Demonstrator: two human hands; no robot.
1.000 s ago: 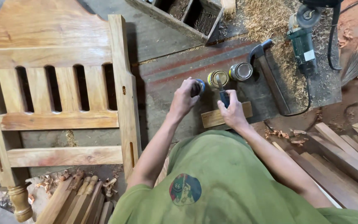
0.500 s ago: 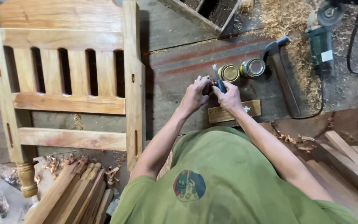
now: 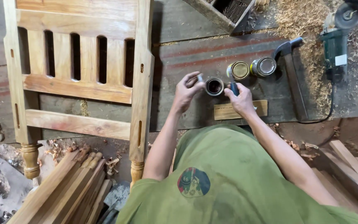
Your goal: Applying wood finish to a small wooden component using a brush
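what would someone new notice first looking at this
Likely the two bare hands at the centre: the left hand pinches a small lid beside a small open round tin of dark stuff, while the right hand grips a dark-handled tool above a short flat wooden block. The big slatted wooden bed frame fills the left, and a green angle grinder lies in sawdust at the upper right.

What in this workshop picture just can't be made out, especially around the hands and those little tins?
- Head view: the small pale object pinched in the left hand is too small to identify.
- The tool in the right hand: only a dark blue handle shows; its tip is unclear.
- The open tin: dark contents, unidentifiable.
- The wooden box is cut off by the top edge.
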